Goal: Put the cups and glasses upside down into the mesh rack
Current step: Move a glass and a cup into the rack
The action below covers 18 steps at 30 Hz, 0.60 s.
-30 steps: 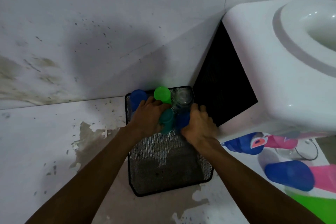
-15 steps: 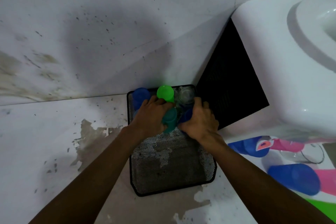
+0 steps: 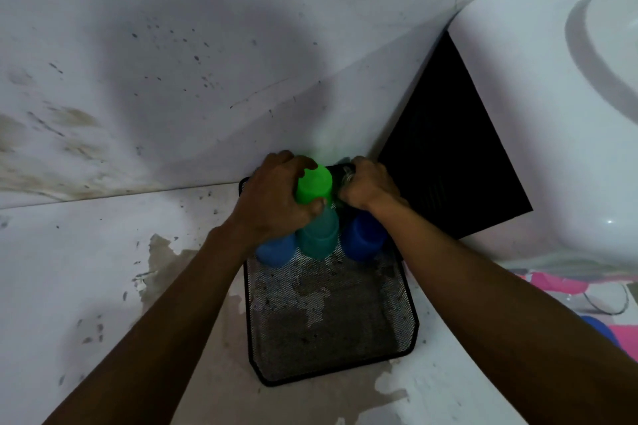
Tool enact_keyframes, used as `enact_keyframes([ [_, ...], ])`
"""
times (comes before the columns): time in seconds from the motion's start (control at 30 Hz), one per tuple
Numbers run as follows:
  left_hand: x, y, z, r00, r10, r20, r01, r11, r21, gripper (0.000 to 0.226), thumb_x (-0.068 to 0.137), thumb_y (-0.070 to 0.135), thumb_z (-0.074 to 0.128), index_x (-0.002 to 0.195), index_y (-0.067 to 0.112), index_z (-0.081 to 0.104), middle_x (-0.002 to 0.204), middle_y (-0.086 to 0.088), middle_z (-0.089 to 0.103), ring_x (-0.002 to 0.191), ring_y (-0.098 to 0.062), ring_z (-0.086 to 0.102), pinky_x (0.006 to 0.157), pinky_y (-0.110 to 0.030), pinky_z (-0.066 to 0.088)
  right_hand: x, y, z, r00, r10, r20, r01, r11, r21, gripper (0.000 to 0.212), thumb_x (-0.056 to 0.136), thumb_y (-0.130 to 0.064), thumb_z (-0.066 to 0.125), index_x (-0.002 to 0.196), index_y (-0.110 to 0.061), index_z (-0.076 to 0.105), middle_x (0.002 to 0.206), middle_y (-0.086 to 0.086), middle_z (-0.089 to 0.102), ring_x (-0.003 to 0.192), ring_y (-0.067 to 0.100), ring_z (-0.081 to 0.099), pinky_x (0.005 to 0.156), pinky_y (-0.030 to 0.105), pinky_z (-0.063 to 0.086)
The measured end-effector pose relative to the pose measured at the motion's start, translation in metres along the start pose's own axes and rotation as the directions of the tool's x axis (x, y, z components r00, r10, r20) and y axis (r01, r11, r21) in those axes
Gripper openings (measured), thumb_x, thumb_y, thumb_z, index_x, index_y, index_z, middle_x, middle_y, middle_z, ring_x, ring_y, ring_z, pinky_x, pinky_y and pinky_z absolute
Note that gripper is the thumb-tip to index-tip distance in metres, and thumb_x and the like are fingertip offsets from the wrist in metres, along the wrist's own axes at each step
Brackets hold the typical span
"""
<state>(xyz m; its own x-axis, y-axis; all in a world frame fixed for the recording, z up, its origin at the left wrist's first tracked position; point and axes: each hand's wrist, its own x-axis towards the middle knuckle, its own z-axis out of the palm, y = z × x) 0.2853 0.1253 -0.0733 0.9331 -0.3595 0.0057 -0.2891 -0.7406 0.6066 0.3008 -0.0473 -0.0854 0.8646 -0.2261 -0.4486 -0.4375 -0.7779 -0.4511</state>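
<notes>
Black mesh rack (image 3: 328, 331) on the stained counter, left hand (image 3: 272, 200) wrapped around the bright green cup (image 3: 313, 185) at its far end, right hand (image 3: 371, 188) closed on a clear glass (image 3: 345, 176) just right of it, teal cup (image 3: 319, 235) and two blue cups (image 3: 362, 236) upside down just near of the hands

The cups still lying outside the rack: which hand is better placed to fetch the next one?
Probably the right hand. The remaining cups lie at the right edge, on its side, while the left hand is closed around the green cup.
</notes>
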Motion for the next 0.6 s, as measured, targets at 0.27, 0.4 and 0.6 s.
enact_keyframes([
  [0.27, 0.004, -0.012, 0.002, 1.0, -0.03, 0.006, 0.031, 0.999, -0.032, 0.071, 0.058, 0.058, 0.055, 0.116, 0.016, 0.063, 0.103, -0.009, 0.064, 0.1, -0.027, 0.058, 0.082, -0.045, 0.051, 0.014, 0.004, 0.008, 0.997, 0.067, -0.036, -0.069, 0.996, -0.057, 0.053, 0.077, -0.03, 0.069, 0.123, -0.008, 0.053, 0.131, 0.019, 0.051, 0.116, 0.04, 0.054, 0.094, 0.04, 0.05],
  [0.4, 0.005, -0.012, 0.004, 0.999, -0.032, 0.006, 0.033, 0.998, -0.06, 0.07, 0.058, 0.055, 0.057, 0.114, 0.014, 0.063, 0.101, -0.01, 0.064, 0.097, -0.028, 0.059, 0.079, -0.045, 0.052, 0.018, 0.004, 0.006, 0.994, 0.079, -0.075, -0.081, 0.996, -0.027, 0.064, 0.076, -0.04, 0.073, 0.125, -0.005, 0.052, 0.131, 0.021, 0.05, 0.118, 0.041, 0.052, 0.093, 0.04, 0.048],
  [0.6, 0.005, -0.012, 0.008, 0.999, -0.034, 0.026, 0.036, 0.996, -0.081, 0.071, 0.058, 0.056, 0.057, 0.114, 0.014, 0.064, 0.101, -0.008, 0.064, 0.096, -0.026, 0.059, 0.08, -0.044, 0.051, 0.019, 0.005, 0.007, 0.992, 0.1, -0.072, -0.099, 0.995, 0.011, 0.086, 0.073, -0.051, 0.074, 0.135, -0.003, 0.039, 0.135, 0.023, 0.046, 0.121, 0.042, 0.05, 0.096, 0.04, 0.046],
])
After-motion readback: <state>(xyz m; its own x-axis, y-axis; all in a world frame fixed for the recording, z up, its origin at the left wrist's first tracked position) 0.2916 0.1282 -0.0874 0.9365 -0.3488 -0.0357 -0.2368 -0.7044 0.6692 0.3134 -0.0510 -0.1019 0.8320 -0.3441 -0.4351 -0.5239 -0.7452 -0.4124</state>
